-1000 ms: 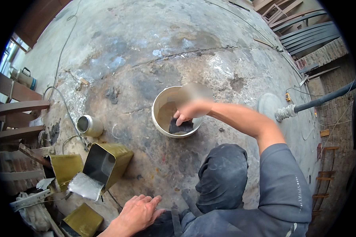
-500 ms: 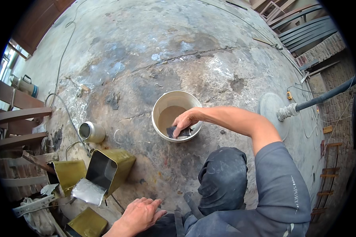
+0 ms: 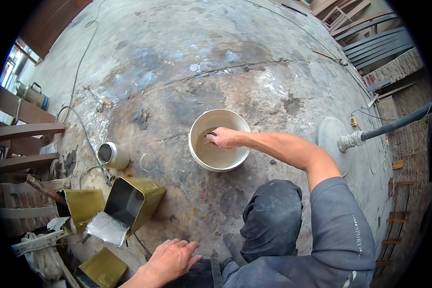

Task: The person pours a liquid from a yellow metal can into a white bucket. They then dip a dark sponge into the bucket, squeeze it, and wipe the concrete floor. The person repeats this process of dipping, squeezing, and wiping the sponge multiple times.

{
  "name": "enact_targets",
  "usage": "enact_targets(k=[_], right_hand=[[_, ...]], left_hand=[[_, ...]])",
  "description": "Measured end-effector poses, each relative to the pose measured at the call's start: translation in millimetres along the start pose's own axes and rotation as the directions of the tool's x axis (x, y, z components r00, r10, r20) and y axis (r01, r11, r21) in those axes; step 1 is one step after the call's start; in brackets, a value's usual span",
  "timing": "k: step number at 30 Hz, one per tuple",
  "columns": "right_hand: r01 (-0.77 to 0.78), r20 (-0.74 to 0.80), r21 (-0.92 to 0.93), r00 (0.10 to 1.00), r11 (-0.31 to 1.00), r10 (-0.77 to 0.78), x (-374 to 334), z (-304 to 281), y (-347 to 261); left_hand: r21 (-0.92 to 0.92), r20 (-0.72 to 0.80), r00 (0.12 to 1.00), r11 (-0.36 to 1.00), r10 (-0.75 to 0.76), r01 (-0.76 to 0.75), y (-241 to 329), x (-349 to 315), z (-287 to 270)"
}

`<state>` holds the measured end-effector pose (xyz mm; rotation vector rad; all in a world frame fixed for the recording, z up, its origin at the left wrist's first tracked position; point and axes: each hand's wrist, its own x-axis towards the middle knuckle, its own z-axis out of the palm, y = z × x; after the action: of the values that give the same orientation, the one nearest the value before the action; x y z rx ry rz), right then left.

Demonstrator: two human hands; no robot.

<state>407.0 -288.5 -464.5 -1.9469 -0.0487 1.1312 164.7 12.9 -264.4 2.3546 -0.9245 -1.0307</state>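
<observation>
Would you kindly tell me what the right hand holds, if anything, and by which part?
The right hand holds a piece of dark material, mostly hidden; which part cannot be told.

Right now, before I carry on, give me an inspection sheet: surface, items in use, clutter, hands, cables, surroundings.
Surface: floor stained, cracked.
Items in use: bucket holding cloudy liquid; dark piece, mostly hidden, material unclear.
Clutter: yellow tins and pale can, left of the bucket.
Hands: right hand grips the dark piece over the liquid; left hand by the left thigh, nothing seen in it.
Cables: long cable on the left, running past the can.
Surroundings: brick wall and dark slats right, brown boards left.
</observation>
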Motion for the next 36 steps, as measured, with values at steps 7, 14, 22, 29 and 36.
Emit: enact_targets(k=[7,14,22,29,36], right_hand=[[0.083,-0.171,-0.292,0.976,0.953,-0.138,13.6,15.0,7.8],[0.217,-0.229,-0.423,0.914,0.880,-0.335,12.7,13.4,14.1],[0.046,0.072,-0.534,0.997,0.844,-0.008,-6.7,-1.4,-15.6],[0.319,0.110,-0.449,0.947,0.835,-0.303,13.5,-17.1,29.8],[0.576,-0.201,-0.101,0.787,0.811,-0.583,-39.1,-37.1,-4.7]], left_hand=[[0.006,-0.003,1.000,1.000,0.005,-0.005,-1.4,-2.0,1.9],[-0.005,0.008,1.000,1.000,-0.013,0.013,0.6,0.5,1.9],[-0.081,0.102,0.991,0.992,-0.088,0.096,17.3,8.8,-18.4],[-0.092,0.101,0.992,0.993,-0.070,0.079,16.3,18.9,-16.9],[-0.113,0.127,0.978,0.977,-0.165,0.180,9.1,16.5,-15.9]])
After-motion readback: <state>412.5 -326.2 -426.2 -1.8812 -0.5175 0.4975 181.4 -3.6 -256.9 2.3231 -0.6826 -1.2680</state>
